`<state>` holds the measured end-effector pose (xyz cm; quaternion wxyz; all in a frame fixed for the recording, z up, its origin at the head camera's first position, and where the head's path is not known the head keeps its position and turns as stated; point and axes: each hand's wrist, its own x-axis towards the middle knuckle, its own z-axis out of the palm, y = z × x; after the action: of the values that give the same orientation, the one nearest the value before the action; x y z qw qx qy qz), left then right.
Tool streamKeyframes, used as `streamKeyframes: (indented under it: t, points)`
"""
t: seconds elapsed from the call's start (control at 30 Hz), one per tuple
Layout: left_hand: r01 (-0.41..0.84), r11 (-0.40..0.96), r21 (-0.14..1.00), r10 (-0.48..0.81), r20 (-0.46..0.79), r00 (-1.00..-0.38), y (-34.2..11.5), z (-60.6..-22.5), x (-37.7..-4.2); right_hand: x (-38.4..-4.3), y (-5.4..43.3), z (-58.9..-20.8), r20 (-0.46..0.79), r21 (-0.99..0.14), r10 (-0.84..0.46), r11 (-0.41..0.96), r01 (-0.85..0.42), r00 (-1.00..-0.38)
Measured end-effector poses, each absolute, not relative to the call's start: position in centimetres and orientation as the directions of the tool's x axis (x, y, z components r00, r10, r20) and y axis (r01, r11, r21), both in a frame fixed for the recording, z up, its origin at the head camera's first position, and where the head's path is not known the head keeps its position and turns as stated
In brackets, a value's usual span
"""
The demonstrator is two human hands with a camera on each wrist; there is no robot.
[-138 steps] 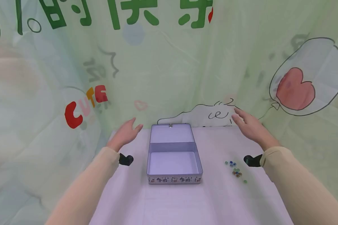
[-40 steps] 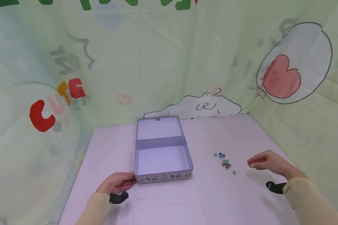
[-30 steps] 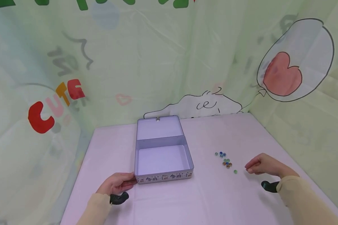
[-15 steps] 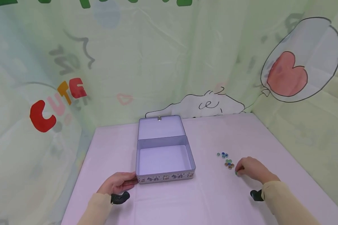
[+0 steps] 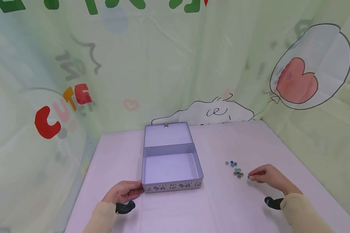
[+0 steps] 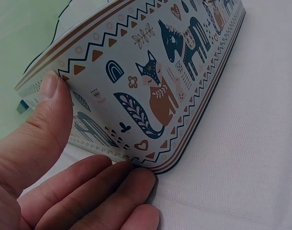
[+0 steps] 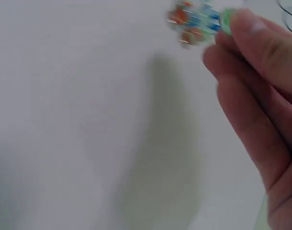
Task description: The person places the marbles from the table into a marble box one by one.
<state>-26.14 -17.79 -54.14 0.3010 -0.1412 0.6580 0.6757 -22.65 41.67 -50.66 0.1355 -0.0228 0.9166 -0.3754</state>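
An open tin box (image 5: 172, 186) with an animal-pattern band stands mid-table, its lid (image 5: 167, 135) laid back; the inside looks empty. My left hand (image 5: 134, 189) holds its front left corner. In the left wrist view the thumb (image 6: 51, 91) presses the patterned wall (image 6: 155, 91) and the fingers (image 6: 131, 184) curl at the bottom edge. To the right, my right hand (image 5: 250, 176) pinches a small green marble (image 7: 226, 20) just above the cloth. It is beside a cluster of several coloured marbles (image 5: 235, 169).
A pale pink cloth (image 5: 221, 210) covers the table. Green printed curtains (image 5: 192, 64) close in the back and both sides. The table's right edge (image 5: 306, 168) runs close behind my right hand. A black wrist-camera mount (image 5: 272, 203) sits under each sleeve.
My right hand has moved left to the marbles, closed its fingertips on the nearest green one and raised it slightly. My left hand has stayed at the box corner.
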Motion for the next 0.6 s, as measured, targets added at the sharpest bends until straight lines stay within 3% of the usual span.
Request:
streamKeyframes:
  t: [0.13, 0.3, 0.6]
  points:
    - [-0.588, 0.049, 0.807, 0.206, -0.584, -0.785, -17.9, -54.4, -26.2, -22.0, 43.9, -50.1, -0.273, -0.819, -0.173, 0.557, 0.134, -0.946]
    - [-0.577, 0.059, 0.815, 0.224, -0.574, -0.788, -17.9, -54.2, -26.2, -21.9, 44.3, -49.2, -0.244, -0.848, -0.205, 0.52, 0.105, -0.948]
    - [-0.574, 0.07, 0.816, 0.239, -0.572, -0.785, -17.8, -54.2, -26.1, -25.4, 37.1, -46.3, -0.163, -0.838, -0.203, 0.546, 0.026, -0.966]
